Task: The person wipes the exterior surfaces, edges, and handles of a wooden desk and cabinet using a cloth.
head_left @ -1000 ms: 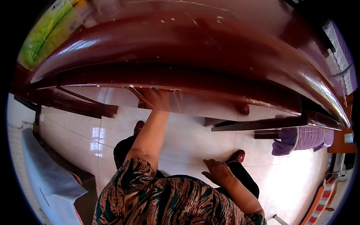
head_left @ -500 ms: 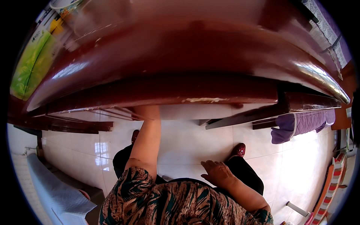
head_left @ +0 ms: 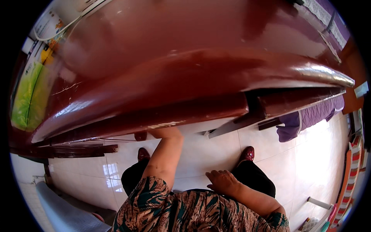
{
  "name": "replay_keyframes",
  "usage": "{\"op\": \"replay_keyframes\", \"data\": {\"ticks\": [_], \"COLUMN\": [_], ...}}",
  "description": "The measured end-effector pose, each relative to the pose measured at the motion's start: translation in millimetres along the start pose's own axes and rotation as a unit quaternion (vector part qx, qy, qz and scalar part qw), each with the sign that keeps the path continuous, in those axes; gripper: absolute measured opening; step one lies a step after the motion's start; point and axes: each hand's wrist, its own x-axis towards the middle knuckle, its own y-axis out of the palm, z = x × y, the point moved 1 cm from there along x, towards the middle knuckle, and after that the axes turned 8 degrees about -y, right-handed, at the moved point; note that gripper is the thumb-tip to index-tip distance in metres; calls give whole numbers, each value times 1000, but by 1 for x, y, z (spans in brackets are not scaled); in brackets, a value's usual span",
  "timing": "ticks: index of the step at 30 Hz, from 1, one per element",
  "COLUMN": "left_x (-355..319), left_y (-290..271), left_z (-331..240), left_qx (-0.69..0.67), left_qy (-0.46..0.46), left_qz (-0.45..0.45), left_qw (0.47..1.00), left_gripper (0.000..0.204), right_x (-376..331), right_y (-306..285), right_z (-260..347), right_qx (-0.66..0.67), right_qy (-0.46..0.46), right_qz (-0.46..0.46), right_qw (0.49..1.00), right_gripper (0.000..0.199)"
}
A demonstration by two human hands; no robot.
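My left arm reaches forward and bends at the front edge of a glossy dark red wooden desk. Beyond the bend it passes under the drawer front, which hides my left hand and anything it may hold. My right hand hovers or rests near my right thigh; contact is unclear. Its fingers are loosely bent and slightly apart, with nothing visible in them. Another dark red drawer front sits to the right, with a dark gap beside it under the desktop.
A green plastic pack and a white cable are at the desk's left. Purple quilted cloth hangs at the right. A blue-grey padded cover is at lower left, a striped cushioned piece at right. Pale tiles cover the floor.
The view has shifted, showing more of the desktop and its left side. My left arm now looks more bent at the desk edge. My right hand stays by the thigh.
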Motion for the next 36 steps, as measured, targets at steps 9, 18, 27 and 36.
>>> {"op": "replay_keyframes", "data": {"ticks": [9,18,27,36], "left_x": [-16,-21,-27,-35], "left_y": [36,44,54,66], "left_z": [-47,-63,-59,-57], "left_qx": [-65,-77,-88,-99], "left_qy": [41,35,25,4], "left_qz": [153,218,232,226], "left_qw": [985,972,968,969], "left_gripper": [45,44,42,41], "right_x": [4,2,-6,-13], "right_y": [6,12,17,19], "right_z": [-1,-1,2,1], "right_qx": [7,-15,-3,-15], "right_qy": [17,-7,-18,-22], "right_qz": [10,-21,-60,-59], "right_qw": [1000,1000,998,998], "right_gripper": [33,36,39,46]}}
